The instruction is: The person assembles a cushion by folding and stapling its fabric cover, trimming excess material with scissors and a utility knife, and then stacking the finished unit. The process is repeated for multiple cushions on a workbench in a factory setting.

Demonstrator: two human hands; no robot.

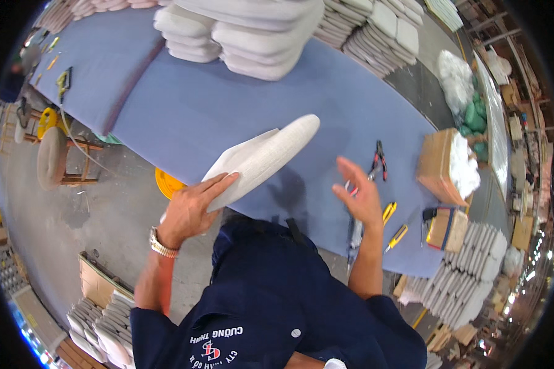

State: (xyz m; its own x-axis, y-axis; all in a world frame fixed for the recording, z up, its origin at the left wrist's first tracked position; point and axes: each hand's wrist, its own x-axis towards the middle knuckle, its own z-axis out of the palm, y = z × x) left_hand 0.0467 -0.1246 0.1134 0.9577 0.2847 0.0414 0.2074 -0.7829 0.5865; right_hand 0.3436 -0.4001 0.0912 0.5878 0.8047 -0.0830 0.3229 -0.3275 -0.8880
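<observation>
A pale, fabric-covered seat pad (264,161) is tilted up on its edge over the blue-covered table (221,104). My left hand (194,209) grips its near end, fingers lying over the fabric and the thumb hidden behind it. To the right of the pad, my right hand (360,194) hovers over the table with its fingers apart and nothing in it. Close to that hand lie pliers (380,163) with dark and red handles, a yellow-handled utility knife (397,238), a second yellow tool (389,212) and a slim grey tool (354,234), partly hidden by my wrist.
Tall stacks of pale pads (258,40) stand at the table's far side. A cardboard box (436,165) with white stuffing and a smaller box (447,229) sit at the right edge. More pads (468,267) are piled lower right. A round stool (52,158) stands left.
</observation>
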